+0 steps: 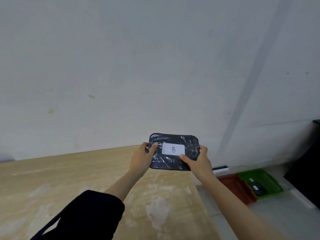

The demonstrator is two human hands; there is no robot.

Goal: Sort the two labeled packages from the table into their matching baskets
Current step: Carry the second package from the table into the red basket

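Note:
A black package wrapped in shiny film carries a white label with the letter B. I hold it up in front of me above the far edge of the table. My left hand grips its left end and my right hand grips its right end. On the floor to the right lie a red basket and a green basket. A dark package with a white label lies inside the green basket.
A pale wall fills the upper view. A white power strip lies on the floor by the wall. A black piece of furniture stands at the far right, beside the green basket.

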